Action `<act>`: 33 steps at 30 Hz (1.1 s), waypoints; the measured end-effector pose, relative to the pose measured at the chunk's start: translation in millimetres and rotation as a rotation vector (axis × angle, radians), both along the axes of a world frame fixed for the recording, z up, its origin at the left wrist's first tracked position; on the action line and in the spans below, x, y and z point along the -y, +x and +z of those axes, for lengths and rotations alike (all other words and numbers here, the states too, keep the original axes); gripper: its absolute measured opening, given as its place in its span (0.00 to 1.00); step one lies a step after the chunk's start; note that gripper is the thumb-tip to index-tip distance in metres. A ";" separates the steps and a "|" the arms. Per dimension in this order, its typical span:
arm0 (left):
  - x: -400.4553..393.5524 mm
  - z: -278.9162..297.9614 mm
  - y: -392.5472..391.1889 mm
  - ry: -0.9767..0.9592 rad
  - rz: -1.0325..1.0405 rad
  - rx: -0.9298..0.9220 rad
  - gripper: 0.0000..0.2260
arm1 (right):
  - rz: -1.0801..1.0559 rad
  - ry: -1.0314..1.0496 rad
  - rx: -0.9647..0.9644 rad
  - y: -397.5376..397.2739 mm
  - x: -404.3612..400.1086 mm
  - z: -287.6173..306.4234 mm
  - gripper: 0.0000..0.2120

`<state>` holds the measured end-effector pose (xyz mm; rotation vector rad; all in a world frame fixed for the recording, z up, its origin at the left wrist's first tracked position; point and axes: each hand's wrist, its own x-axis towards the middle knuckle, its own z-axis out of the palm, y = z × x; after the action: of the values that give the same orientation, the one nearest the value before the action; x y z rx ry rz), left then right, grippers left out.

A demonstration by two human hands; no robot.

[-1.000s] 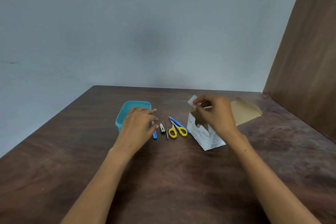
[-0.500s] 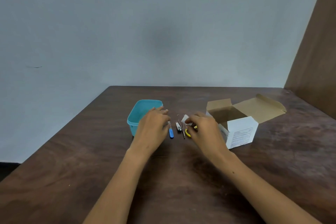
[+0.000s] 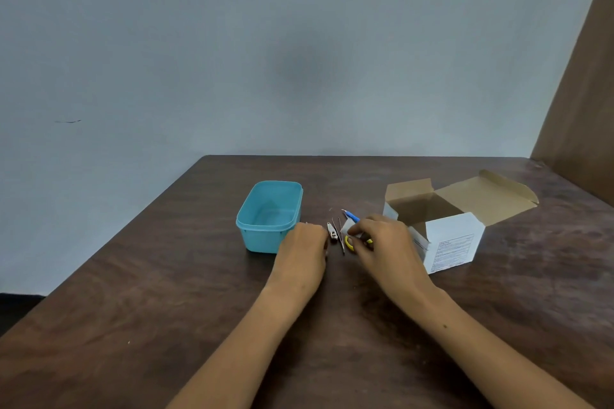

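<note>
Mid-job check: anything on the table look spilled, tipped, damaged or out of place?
Nothing stands out. The box stands upright with flaps open, the tub is upright, the nail clipper and scissors lie flat, and the right hand pinches a white slip.

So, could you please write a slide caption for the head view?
The right hand pinches a white packet beside yellow-handled scissors, between a teal tub and an open carton.

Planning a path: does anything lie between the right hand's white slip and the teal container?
Yes: between the white slip and teal container lie a nail clipper and a thin metal tool; the left hand rests beside the container.
</note>
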<state>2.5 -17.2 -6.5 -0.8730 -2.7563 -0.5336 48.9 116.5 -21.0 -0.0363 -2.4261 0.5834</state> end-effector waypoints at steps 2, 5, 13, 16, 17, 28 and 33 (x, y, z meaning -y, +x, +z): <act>1.8 1.7 1.1 0.030 0.023 0.030 0.03 | 0.008 -0.014 -0.003 2.4 0.8 -1.6 0.04; 3.2 1.5 2.2 0.078 0.058 0.067 0.03 | 0.021 -0.046 -0.003 4.4 1.6 -2.3 0.05; 5.1 9.1 6.0 0.076 0.145 0.167 0.06 | 0.024 -0.096 0.019 7.3 -0.4 -2.3 0.05; 4.5 8.2 8.4 0.076 0.148 0.128 0.05 | 0.025 -0.098 0.007 8.0 -0.9 -1.7 0.05; 3.9 7.5 8.5 0.077 0.148 0.125 0.06 | 0.027 -0.097 0.005 8.2 -1.0 -1.4 0.05; 5.3 14.4 13.4 0.103 0.117 0.110 0.04 | 0.042 -0.104 -0.020 8.8 -0.2 -0.3 0.05; 12.4 24.0 11.1 0.232 0.069 0.080 0.05 | 0.058 -0.111 -0.092 12.4 -0.4 5.0 0.06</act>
<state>13.6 -29.5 17.5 -0.7151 -2.7101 -0.8720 61.3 117.0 -16.0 0.0140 -2.3103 0.7295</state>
